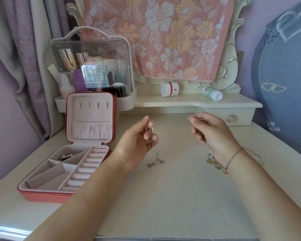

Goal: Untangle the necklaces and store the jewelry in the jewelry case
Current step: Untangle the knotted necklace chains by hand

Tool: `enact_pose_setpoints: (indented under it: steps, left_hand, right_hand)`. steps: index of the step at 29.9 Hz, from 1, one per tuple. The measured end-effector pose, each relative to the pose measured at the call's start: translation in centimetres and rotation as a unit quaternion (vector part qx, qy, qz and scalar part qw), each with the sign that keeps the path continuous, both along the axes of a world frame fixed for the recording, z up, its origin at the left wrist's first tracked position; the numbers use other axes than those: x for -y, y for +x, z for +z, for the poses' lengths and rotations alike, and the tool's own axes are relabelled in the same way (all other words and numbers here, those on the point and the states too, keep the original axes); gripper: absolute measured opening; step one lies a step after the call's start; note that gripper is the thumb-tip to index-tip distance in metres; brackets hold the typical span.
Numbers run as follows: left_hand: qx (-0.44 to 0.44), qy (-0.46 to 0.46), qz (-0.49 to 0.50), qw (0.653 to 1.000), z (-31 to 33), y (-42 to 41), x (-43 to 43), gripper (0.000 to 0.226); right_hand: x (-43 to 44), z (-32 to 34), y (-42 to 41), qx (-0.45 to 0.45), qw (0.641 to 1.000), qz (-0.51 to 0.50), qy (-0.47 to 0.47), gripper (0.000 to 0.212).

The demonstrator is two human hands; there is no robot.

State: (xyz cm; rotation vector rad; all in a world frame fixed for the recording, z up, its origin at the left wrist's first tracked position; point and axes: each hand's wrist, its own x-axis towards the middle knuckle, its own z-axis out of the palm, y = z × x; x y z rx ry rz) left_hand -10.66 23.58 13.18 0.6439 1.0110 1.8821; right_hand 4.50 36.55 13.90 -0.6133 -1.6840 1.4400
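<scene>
**Chain drawn out between two hands, knot on the left side**

The left hand (139,138) has its fingers curled and pinches a chain (156,151) near its top. The right hand (210,131) is curled too, thumb against forefinger. It seems to pinch the fine far end of the same chain, though the strand there is almost too thin to see. Between the two grips the strand runs roughly level, side to side, with both hands raised above the table (181,197).

Straight below the left grip the chain drops into a knot (155,161) of links and charms that rests on the table. The tangle therefore lies on the left hand's side, and that hand is the nearer to it. The likely next move is to work the knot loose from there, with the right holding the strand taut.

Under the right wrist, on the table, lie loose pieces (215,163). The case (42,193) stands open well out beyond the left hand, with one piece (68,156) already in a back compartment.
</scene>
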Motion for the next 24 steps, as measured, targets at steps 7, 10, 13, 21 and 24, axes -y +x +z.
enact_pose_setpoints:
  steps: [7,10,13,21,24]
  left_hand:
    - [-0.084,-0.014,0.067,0.994,0.6,-0.4,0.7,0.022]
    - [-0.103,-0.021,0.067,0.992,0.7,-0.2,0.7,0.018]
    - [-0.082,-0.004,0.048,0.995,0.6,-0.1,0.6,0.018]
    - [-0.090,0.022,-0.036,0.995,0.9,0.2,1.0,0.033]
    - [-0.100,0.021,-0.068,0.992,1.0,0.6,1.1,0.045]
  right_hand:
    - [-1.2,-1.0,0.0,0.103,0.971,-0.172,0.130,0.018]
    - [-1.4,-1.0,0.2,0.112,0.958,-0.233,0.126,0.015]
    - [-1.6,-1.1,0.2,0.115,0.952,-0.252,0.127,0.013]
    - [-0.2,-1.3,-0.6,0.184,0.973,-0.046,0.130,0.020]
    - [0.5,-1.6,-1.0,0.232,0.962,0.040,0.140,0.019]
